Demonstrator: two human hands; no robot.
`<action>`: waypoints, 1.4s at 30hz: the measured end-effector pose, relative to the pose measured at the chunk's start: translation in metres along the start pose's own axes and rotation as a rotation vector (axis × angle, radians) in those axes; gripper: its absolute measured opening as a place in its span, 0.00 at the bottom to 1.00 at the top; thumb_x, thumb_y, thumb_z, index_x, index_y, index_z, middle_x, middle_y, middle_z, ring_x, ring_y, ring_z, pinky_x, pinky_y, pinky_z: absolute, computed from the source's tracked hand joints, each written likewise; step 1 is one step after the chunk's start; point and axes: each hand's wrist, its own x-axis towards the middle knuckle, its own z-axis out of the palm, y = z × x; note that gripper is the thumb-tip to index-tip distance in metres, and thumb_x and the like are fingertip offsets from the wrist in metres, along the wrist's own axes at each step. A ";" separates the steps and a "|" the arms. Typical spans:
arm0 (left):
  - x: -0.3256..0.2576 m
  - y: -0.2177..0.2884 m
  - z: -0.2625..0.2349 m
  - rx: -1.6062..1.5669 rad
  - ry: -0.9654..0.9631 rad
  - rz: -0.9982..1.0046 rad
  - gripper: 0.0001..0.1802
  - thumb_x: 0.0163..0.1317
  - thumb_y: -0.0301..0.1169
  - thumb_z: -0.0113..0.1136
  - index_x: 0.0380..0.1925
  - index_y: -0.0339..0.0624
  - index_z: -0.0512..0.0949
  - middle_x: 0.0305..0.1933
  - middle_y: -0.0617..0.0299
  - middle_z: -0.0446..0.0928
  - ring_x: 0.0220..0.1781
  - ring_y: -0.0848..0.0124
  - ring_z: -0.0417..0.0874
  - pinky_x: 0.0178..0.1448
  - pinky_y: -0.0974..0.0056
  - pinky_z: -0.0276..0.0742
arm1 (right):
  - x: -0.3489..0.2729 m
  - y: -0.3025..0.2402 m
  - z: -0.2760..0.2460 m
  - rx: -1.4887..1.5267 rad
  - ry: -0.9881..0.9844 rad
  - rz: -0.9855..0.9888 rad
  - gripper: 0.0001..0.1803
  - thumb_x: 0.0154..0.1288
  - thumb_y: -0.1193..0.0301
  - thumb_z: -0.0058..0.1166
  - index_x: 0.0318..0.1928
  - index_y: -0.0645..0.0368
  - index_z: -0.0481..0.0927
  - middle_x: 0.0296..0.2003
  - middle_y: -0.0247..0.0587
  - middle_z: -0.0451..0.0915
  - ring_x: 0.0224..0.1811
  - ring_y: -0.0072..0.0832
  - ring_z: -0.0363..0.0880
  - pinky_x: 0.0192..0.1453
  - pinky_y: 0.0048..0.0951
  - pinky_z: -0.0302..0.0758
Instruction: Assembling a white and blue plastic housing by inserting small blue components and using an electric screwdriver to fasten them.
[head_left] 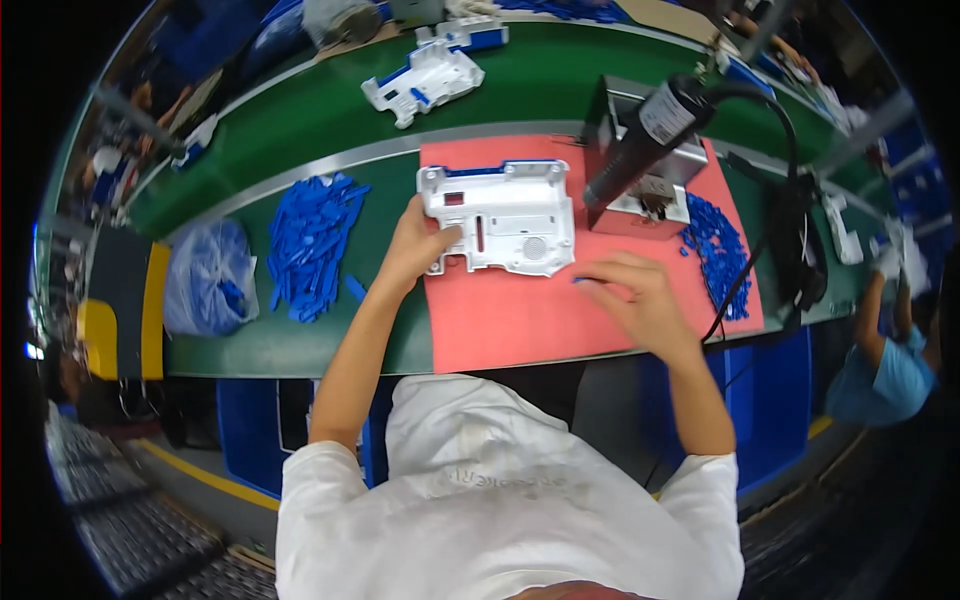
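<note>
At the middle of the pink mat, a white plastic housing is lying with its open, ribbed side facing up, its long axis running left to right across the person's front. Blue trim is showing along its far edge.

Left hand: grasping the housing by its near-left side, thumb resting over the inner face, remaining fingers mostly hidden beneath the edge. Right hand: pinching a small blue piece between the fingertips, hanging just off the housing's near-right corner and not touching it.

Key relation: from the right hand, the housing is lying to the left and slightly away from the body. The left hand is the nearer one, being in contact; the right is standing apart by a narrow strip of bare mat.

Farther out, a heap of small blue parts is sitting at the mat's right side, beyond the right hand. A boxy metal device is standing behind, with a black cylindrical tool slanting across it. Left of the mat, a pile of blue strips is lying on the green tabletop, and a clear plastic bag is slumping beside it. On the green belt beyond, another white housing is resting.
</note>
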 end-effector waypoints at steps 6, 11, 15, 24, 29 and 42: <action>0.009 0.009 -0.017 0.603 0.229 0.351 0.25 0.49 0.37 0.68 0.45 0.32 0.79 0.42 0.50 0.81 0.34 0.63 0.81 0.41 0.62 0.77 | 0.101 0.034 0.063 -0.283 -0.276 -0.141 0.08 0.60 0.76 0.58 0.39 0.66 0.82 0.34 0.48 0.82 0.35 0.40 0.81 0.40 0.34 0.75; -0.005 0.010 -0.073 0.629 0.500 0.514 0.10 0.57 0.27 0.62 0.38 0.36 0.81 0.33 0.53 0.82 0.28 0.64 0.81 0.33 0.62 0.77 | 0.130 0.048 0.081 -0.280 -0.392 -0.005 0.08 0.56 0.76 0.61 0.36 0.67 0.84 0.32 0.53 0.84 0.35 0.40 0.84 0.43 0.34 0.78; -0.076 0.007 -0.104 1.047 0.378 0.541 0.16 0.53 0.20 0.58 0.44 0.41 0.81 0.40 0.56 0.79 0.39 0.61 0.79 0.44 0.60 0.73 | 0.136 0.053 0.075 -0.227 -0.454 0.053 0.07 0.52 0.77 0.63 0.32 0.67 0.85 0.30 0.51 0.84 0.33 0.39 0.84 0.41 0.32 0.78; -0.082 -0.001 -0.133 1.565 -0.120 0.629 0.16 0.53 0.27 0.63 0.44 0.48 0.80 0.44 0.63 0.76 0.48 0.64 0.74 0.51 0.60 0.67 | 0.125 0.060 0.088 -0.257 -0.378 0.040 0.05 0.53 0.76 0.61 0.31 0.66 0.85 0.32 0.51 0.83 0.33 0.40 0.82 0.40 0.34 0.76; -0.064 0.013 -0.131 1.423 -0.373 0.475 0.11 0.52 0.26 0.66 0.36 0.41 0.78 0.40 0.59 0.75 0.46 0.59 0.74 0.50 0.58 0.70 | 0.121 0.054 0.084 -0.157 -0.280 -0.019 0.06 0.56 0.76 0.61 0.36 0.64 0.84 0.33 0.45 0.81 0.34 0.34 0.80 0.41 0.30 0.75; -0.006 0.029 -0.025 -0.077 -0.186 0.149 0.11 0.55 0.21 0.68 0.36 0.32 0.76 0.33 0.60 0.81 0.33 0.79 0.82 0.38 0.75 0.78 | 0.124 0.039 0.102 0.675 -0.062 0.231 0.14 0.62 0.76 0.61 0.48 0.64 0.81 0.39 0.34 0.81 0.37 0.17 0.79 0.43 0.19 0.76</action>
